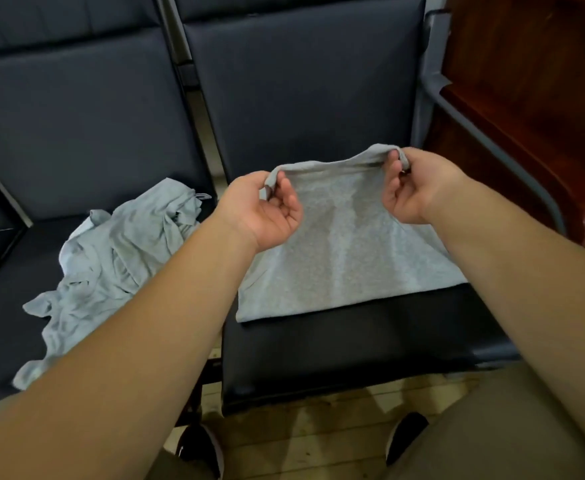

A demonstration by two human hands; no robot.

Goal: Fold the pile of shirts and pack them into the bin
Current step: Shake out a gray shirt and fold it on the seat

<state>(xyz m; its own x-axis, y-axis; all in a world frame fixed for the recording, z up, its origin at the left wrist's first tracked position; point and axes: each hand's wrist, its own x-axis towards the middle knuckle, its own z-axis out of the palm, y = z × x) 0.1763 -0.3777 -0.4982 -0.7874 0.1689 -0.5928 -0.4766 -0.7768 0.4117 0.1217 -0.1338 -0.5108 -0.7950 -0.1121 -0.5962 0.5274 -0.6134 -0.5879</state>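
A grey shirt (pixel 339 251), partly folded into a rectangle, lies on the dark seat (pixel 353 348) in front of me. My left hand (pixel 263 213) pinches its far left corner and my right hand (pixel 412 185) pinches its far right corner; both corners are lifted off the seat while the near edge stays flat. A crumpled pile of grey shirts (pixel 111 265) lies on the neighbouring seat to the left. No bin is in view.
Dark padded backrests (pixel 301 91) rise behind both seats. A metal armrest (pixel 485 133) borders the right seat, with dark wooden furniture (pixel 533 81) beyond it. The wooden floor (pixel 301 431) and my shoes show below the seat's front edge.
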